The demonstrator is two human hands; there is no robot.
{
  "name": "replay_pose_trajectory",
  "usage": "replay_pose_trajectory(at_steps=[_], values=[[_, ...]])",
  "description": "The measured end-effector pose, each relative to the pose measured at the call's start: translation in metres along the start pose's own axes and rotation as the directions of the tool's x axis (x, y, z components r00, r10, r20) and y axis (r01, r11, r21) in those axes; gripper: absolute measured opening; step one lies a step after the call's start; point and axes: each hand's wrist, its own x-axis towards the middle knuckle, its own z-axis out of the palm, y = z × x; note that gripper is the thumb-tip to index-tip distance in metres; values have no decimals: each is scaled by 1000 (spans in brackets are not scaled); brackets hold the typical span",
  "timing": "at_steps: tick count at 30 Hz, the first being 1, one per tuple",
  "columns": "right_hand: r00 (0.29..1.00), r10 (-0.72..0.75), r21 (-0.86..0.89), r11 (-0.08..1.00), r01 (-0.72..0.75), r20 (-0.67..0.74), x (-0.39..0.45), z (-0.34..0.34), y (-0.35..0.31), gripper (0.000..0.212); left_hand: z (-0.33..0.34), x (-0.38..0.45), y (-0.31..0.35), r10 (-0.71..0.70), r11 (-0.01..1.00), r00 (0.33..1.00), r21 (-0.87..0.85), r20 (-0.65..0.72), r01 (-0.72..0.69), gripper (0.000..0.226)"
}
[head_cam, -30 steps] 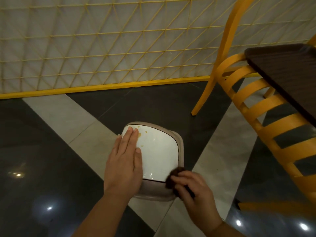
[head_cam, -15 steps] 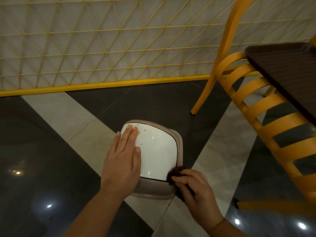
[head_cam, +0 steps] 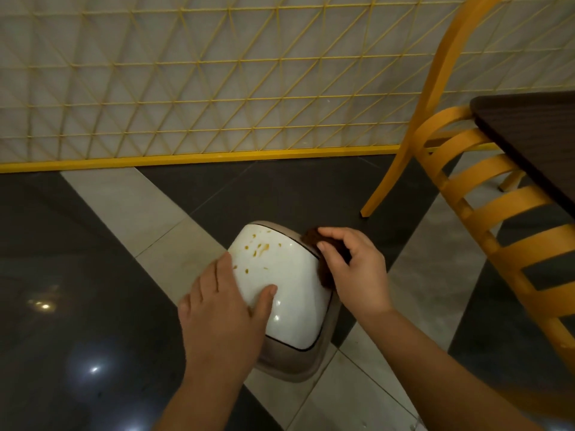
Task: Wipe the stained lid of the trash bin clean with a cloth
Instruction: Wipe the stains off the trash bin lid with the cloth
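While left hand (head_cam: 217,318) steadies lid (head_cam: 289,293), right hand (head_cam: 354,269) pinches cloth (head_cam: 312,236) at far edge.

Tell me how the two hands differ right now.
The left hand lies flat with fingers straight on the white lid's left side, holding nothing; the right hand curls round a dark brown cloth. The left hand sits on the lid's near left part; the right hand is at the far right edge. The orange stains lie between them, not yet wiped. Both are bare and touch the bin.
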Motion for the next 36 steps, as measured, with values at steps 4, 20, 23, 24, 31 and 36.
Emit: replay_pose_trajectory(at_steps=[4, 20, 23, 24, 31, 36], values=[[997, -76, -56, 996, 74, -30, -23, 15, -1, 24, 9, -6, 4, -106, 991, 991, -71, 87, 113, 130], [851, -451, -158, 851, 501, 270, -47, 21, -32, 29, -1, 20, -33, 197, 979, 970, -88, 145, -186, 133], [707, -564, -60, 762, 644, 427, -52, 22, -39, 26, -2, 20, -34, 226, 973, 964, -89, 141, -214, 130], [712, -569, -87, 753, 652, 411, -43, 19, -38, 27, -3, 20, -34, 227, 973, 964, -86, 141, -216, 131], [747, -505, -107, 794, 599, 432, -54, 17, -40, 41, -1, 19, -35, 217, 975, 965, -85, 144, -207, 131], [838, -454, -146, 847, 512, 304, -26, 12, -31, 29, -2, 19, -35, 219, 975, 965, -81, 147, -209, 132]])
